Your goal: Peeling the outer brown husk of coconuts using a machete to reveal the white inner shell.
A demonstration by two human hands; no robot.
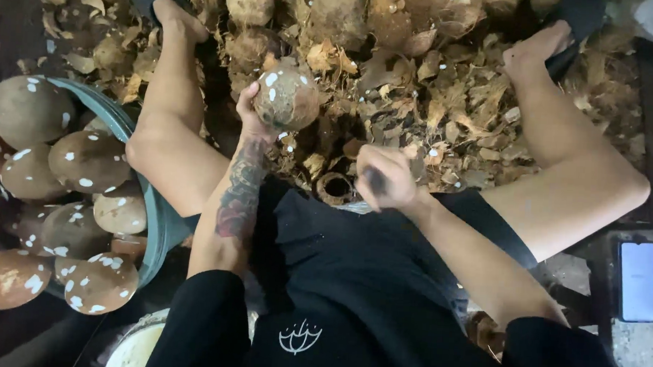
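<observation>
Black shorts (351, 280) bearing a small white emblem sit nearest, above which the left hand (252, 118) grips a husked coconut (286, 97) over the husk pile (419, 85), right hand (385, 177) fisted round a dark tool handle (376, 180), peeled coconuts filling the grey-green tub (156, 220) at left, a rectangular phone (638, 281) at right.

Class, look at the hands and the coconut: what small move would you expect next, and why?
Probably a short chop: the left hand holds a partly peeled coconut out front, while the right hand grips a dark handle, blurred, close beside it above the husk scraps.
</observation>
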